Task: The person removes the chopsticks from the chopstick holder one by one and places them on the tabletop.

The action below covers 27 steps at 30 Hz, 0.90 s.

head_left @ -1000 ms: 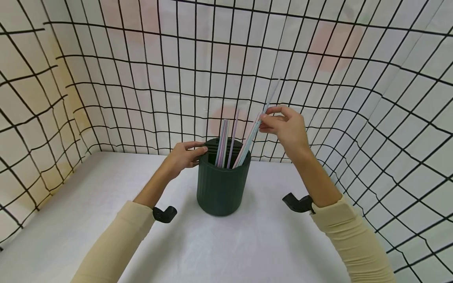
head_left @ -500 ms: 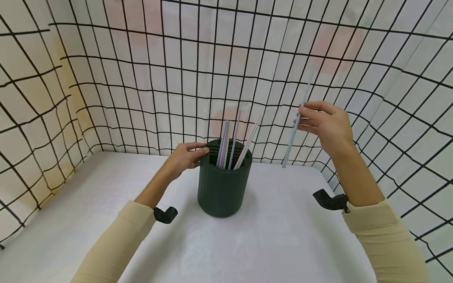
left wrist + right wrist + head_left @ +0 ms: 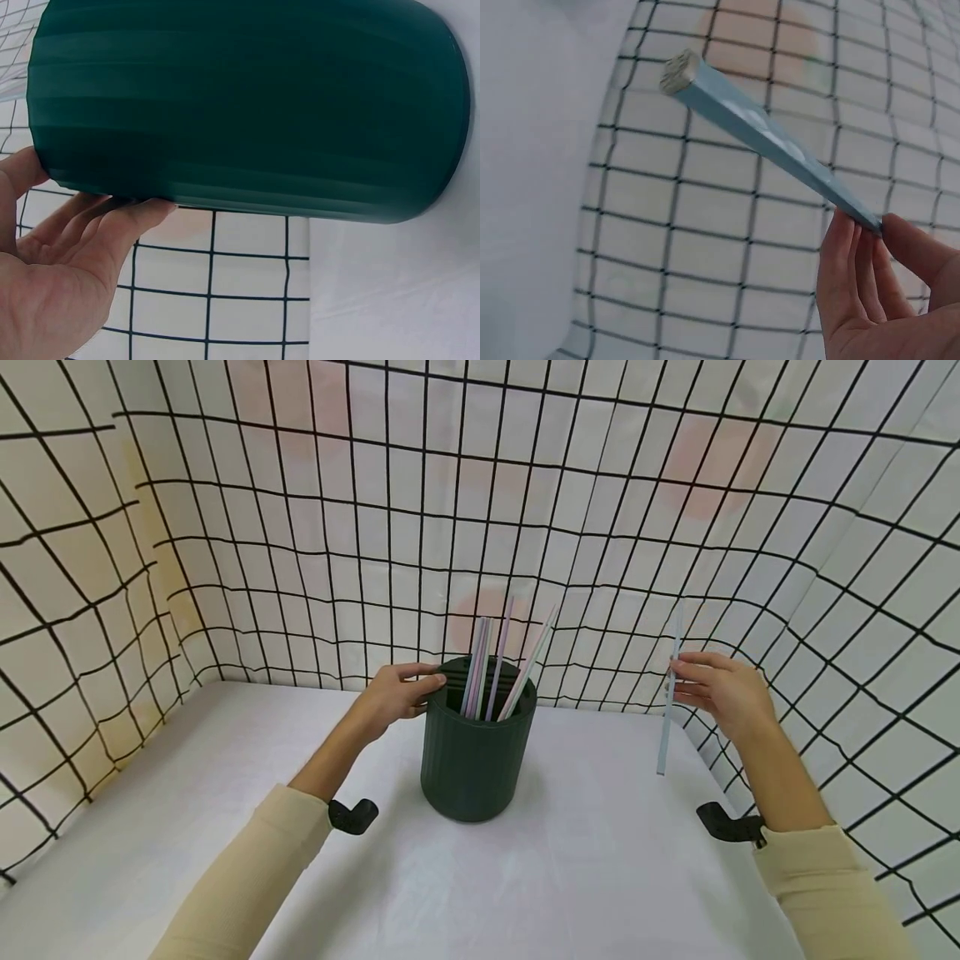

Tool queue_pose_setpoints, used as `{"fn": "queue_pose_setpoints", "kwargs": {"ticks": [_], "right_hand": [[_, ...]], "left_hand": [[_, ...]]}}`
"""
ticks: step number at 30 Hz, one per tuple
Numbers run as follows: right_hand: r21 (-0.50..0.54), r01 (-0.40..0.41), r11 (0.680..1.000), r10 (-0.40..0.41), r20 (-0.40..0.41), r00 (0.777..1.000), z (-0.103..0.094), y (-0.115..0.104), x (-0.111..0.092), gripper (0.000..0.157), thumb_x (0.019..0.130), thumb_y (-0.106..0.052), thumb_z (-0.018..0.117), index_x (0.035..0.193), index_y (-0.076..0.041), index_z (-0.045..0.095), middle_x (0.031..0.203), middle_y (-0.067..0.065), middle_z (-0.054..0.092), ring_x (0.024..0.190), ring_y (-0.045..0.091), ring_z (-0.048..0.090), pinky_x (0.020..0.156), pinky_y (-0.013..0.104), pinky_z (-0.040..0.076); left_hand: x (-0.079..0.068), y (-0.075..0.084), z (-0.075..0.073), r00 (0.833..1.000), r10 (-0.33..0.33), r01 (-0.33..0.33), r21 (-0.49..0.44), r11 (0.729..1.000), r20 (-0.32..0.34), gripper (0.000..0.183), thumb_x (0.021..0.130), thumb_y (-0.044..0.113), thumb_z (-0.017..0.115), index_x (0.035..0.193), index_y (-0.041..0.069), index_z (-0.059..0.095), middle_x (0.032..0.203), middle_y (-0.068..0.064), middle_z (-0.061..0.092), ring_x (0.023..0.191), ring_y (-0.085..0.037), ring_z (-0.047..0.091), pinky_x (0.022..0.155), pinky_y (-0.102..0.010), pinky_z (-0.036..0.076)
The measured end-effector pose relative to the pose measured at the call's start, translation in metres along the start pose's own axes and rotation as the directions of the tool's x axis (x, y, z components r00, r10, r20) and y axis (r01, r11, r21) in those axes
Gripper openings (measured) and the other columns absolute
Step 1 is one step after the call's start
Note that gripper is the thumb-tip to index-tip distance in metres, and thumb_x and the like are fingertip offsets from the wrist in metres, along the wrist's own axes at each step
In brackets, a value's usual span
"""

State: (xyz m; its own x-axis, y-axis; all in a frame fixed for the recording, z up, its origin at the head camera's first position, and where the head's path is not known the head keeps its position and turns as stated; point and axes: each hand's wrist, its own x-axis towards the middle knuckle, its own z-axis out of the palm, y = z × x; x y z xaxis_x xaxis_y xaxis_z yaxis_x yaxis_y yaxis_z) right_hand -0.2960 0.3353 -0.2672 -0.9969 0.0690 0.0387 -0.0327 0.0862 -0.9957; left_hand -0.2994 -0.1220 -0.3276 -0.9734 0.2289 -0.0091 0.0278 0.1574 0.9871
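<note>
A dark green chopstick holder (image 3: 474, 772) stands upright on the table with several pastel chopsticks (image 3: 474, 672) leaning in it. At its left rim, my left hand (image 3: 392, 702) grips it, thumb at the top edge. In the left wrist view, the left fingers (image 3: 124, 225) press against its ribbed outer wall. Off to the right, my right hand (image 3: 727, 693) pinches a light blue chopstick (image 3: 665, 735) between thumb and fingertips. That chopstick slants, thick end down, above the table. The right wrist view shows its square, patterned end close up.
Black wire mesh (image 3: 337, 568) encloses the back and both sides of the white table (image 3: 570, 860). Black wrist cameras (image 3: 352, 817) are worn at both cuffs.
My right hand has drawn the light blue chopstick out of the holder, carried it right, then lowered it. The left hand has stayed at the holder's rim.
</note>
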Motion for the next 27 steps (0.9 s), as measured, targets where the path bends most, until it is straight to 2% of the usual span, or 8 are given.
{"fn": "queue_pose_setpoints", "kwargs": {"ticks": [5, 10, 14, 20, 24, 27], "right_hand": [[-0.074, -0.097, 0.993, 0.100, 0.038, 0.994, -0.025, 0.040, 0.011, 0.023, 0.098, -0.019, 0.070, 0.118, -0.010, 0.063, 0.088, -0.013, 0.076, 0.080, 0.005, 0.074, 0.076, 0.022, 0.062], [-0.171, -0.173, 0.970, 0.186, 0.066, 0.980, -0.044, 0.079, 0.017, 0.025, 0.099, -0.021, 0.069, 0.121, -0.011, 0.062, 0.087, -0.015, 0.075, 0.082, 0.007, 0.074, 0.078, 0.023, 0.062], [-0.174, -0.225, 0.959, 0.242, 0.078, 0.967, -0.057, 0.106, 0.015, 0.019, 0.099, -0.018, 0.069, 0.117, -0.012, 0.067, 0.088, -0.014, 0.075, 0.082, 0.007, 0.075, 0.079, 0.026, 0.063], [-0.215, -0.289, 0.933, 0.314, 0.091, 0.945, -0.074, 0.133, 0.008, 0.014, 0.100, -0.016, 0.067, 0.113, -0.011, 0.069, 0.088, -0.014, 0.075, 0.083, 0.008, 0.074, 0.078, 0.027, 0.063], [-0.217, -0.348, 0.912, 0.370, 0.067, 0.927, -0.085, 0.147, 0.005, 0.006, 0.098, -0.015, 0.069, 0.099, -0.018, 0.074, 0.089, -0.010, 0.076, 0.081, 0.012, 0.074, 0.076, 0.028, 0.063], [-0.208, -0.378, 0.902, 0.398, 0.058, 0.916, -0.093, 0.158, 0.004, 0.011, 0.098, -0.015, 0.070, 0.091, -0.023, 0.073, 0.088, -0.009, 0.076, 0.080, 0.012, 0.074, 0.074, 0.027, 0.063]], "left_hand": [[0.000, 0.000, 0.000, 1.000, -0.006, 0.006, 0.001, 1.000, -0.001, 0.054, 0.101, 0.031, 0.065, 0.148, 0.006, 0.052, 0.132, -0.017, 0.067, 0.120, -0.028, 0.067, 0.107, -0.043, 0.051], [0.000, 0.000, -0.001, 1.000, -0.008, 0.008, 0.000, 1.000, -0.002, 0.054, 0.101, 0.032, 0.065, 0.147, 0.006, 0.053, 0.132, -0.017, 0.067, 0.121, -0.028, 0.067, 0.107, -0.043, 0.051], [0.000, 0.000, -0.001, 1.000, -0.009, 0.009, 0.001, 1.000, -0.003, 0.054, 0.101, 0.032, 0.065, 0.148, 0.007, 0.053, 0.133, -0.017, 0.067, 0.122, -0.029, 0.066, 0.108, -0.043, 0.051], [0.001, 0.001, 0.000, 1.000, -0.017, 0.017, -0.007, 1.000, -0.007, 0.054, 0.101, 0.031, 0.065, 0.148, 0.008, 0.053, 0.133, -0.017, 0.067, 0.123, -0.029, 0.066, 0.108, -0.043, 0.051], [0.000, 0.001, -0.001, 1.000, -0.018, 0.018, -0.006, 1.000, -0.009, 0.053, 0.101, 0.032, 0.065, 0.147, 0.008, 0.053, 0.131, -0.017, 0.068, 0.122, -0.028, 0.066, 0.108, -0.043, 0.051], [0.000, -0.001, -0.001, 1.000, -0.017, 0.017, -0.003, 1.000, -0.011, 0.054, 0.101, 0.033, 0.066, 0.147, 0.009, 0.053, 0.130, -0.016, 0.068, 0.121, -0.028, 0.067, 0.107, -0.042, 0.051]]}}
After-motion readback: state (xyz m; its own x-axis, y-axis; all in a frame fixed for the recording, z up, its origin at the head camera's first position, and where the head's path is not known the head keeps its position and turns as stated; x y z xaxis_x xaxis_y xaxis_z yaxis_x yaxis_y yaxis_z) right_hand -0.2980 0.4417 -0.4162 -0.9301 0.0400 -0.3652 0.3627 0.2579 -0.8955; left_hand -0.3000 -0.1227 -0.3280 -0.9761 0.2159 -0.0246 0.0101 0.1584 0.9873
